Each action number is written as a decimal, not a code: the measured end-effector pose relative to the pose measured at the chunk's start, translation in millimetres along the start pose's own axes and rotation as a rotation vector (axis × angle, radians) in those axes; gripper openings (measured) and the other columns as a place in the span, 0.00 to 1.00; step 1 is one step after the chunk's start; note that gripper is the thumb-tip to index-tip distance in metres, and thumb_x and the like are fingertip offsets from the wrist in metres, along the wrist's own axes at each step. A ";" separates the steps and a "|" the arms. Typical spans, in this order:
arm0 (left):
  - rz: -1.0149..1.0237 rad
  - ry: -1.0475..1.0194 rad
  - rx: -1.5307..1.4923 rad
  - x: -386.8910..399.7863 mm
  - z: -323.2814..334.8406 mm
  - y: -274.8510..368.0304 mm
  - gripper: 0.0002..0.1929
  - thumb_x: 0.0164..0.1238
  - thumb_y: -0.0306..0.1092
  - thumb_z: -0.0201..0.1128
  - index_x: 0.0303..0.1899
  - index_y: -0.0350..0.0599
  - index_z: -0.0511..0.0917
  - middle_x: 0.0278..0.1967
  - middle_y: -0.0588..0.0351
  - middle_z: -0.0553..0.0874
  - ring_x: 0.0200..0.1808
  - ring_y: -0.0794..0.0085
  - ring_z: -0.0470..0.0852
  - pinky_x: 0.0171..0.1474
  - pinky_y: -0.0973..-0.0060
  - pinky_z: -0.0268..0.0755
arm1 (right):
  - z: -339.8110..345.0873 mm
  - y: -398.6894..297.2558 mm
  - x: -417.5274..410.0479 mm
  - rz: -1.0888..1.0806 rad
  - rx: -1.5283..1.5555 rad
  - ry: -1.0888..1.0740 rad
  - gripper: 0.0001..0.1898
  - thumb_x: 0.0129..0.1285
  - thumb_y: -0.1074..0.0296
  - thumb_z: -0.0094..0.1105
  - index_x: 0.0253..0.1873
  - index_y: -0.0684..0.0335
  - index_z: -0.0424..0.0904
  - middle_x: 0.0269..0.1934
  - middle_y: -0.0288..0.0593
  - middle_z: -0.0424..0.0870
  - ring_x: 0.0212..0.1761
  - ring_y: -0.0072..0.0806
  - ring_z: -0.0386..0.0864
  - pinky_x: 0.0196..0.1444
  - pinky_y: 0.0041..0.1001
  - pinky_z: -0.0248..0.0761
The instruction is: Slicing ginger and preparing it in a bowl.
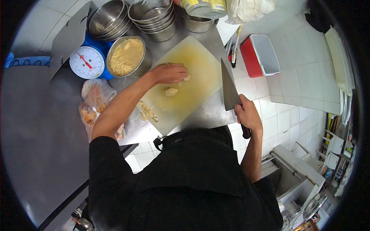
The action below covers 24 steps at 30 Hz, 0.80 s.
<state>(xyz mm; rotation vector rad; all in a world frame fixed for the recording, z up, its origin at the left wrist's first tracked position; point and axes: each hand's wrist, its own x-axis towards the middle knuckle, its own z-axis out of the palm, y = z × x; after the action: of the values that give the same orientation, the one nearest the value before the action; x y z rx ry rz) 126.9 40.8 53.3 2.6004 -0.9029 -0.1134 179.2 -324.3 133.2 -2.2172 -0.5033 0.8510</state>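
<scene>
My right hand (249,113) grips the dark handle of a broad-bladed kitchen knife (229,88). The blade points away from me, past the right corner of a yellow-stained plastic cutting board (202,62). Over the middle of the board, my left hand (172,72) has its fingers bent together on a small pale piece (187,78), apparently peeled ginger. Closer to me lies a larger peeled ginger lump (171,92). A little heap of peelings (146,112) sits at the board's left edge. Beyond my left forearm stands a steel bowl (149,59) of pale yellow shreds (127,56).
A dial scale (87,62) stands left of the bowl, with stacked steel bowls (154,21) behind. Plastic bags of food (95,99) lie by my left forearm. Large cans (199,8) stand at the back. A red bin (251,56) is on the tiled floor to the right.
</scene>
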 end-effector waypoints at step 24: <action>0.139 0.002 0.171 -17.9 15.5 3.0 0.09 0.57 0.32 0.65 0.38 0.43 0.76 0.42 0.56 0.81 0.45 0.64 0.82 0.45 0.71 0.78 | -2.6 -5.3 -1.4 0.028 0.000 0.028 0.10 0.61 0.72 0.49 0.42 0.74 0.69 0.23 0.63 0.77 0.25 0.53 0.80 0.34 0.44 0.72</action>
<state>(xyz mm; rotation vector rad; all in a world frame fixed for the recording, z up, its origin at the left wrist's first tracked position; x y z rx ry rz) 107.9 44.5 39.3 2.6807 -1.1346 0.0042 179.4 -322.7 139.0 -2.2379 -0.4603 0.8325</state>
